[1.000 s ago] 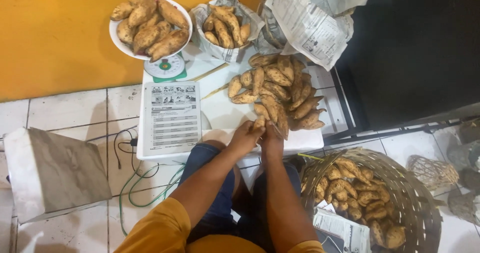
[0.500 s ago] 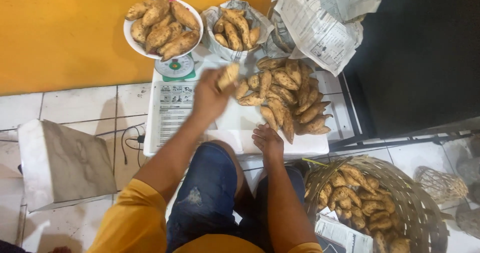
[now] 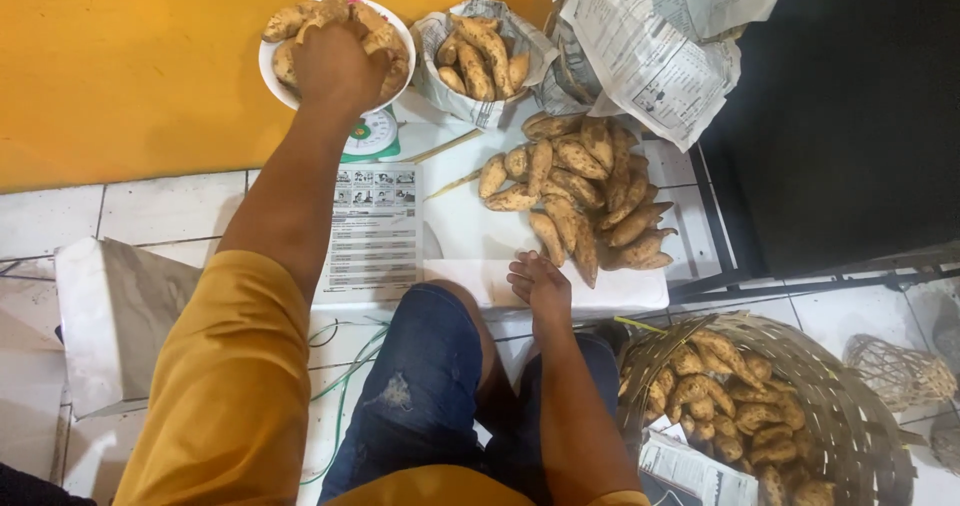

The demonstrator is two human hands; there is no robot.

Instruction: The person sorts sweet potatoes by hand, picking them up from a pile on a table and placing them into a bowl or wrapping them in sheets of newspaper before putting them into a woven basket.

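**Left hand on the bowl of sweet potatoes**

Left hand (image 3: 335, 61) stretched far out, resting on top of the brown, spotty sweet potatoes (image 3: 375, 41) piled in the round white bowl (image 3: 268, 66). Fingers bent down over the pile, close together; cannot tell if closed on one potato or just lying on the heap. Bowl sitting on a small scale with a green dial (image 3: 372, 136), right by the yellow wall (image 3: 130, 66).

Right hand (image 3: 538, 281) lying near the body on the front edge of the flat white board (image 3: 460, 236). Fingers loose and a little apart, holding nothing. Just past the fingertips, a loose heap of long brown sweet potatoes (image 3: 585, 191) spread on the board.

Next to the bowl, a crumpled newspaper wrap (image 3: 455, 101) with more potatoes inside. Bigger sheets of newspaper (image 3: 650, 46) off to the right of it. On the board's left side, a printed paper sheet with small pictures (image 3: 375, 231).

Low on the right, a round woven basket (image 3: 850, 406) on the white tiled floor (image 3: 150, 206), also full of potatoes. Blue jeans knee (image 3: 430, 366) and mustard-yellow sleeve (image 3: 230, 386) close to the camera.
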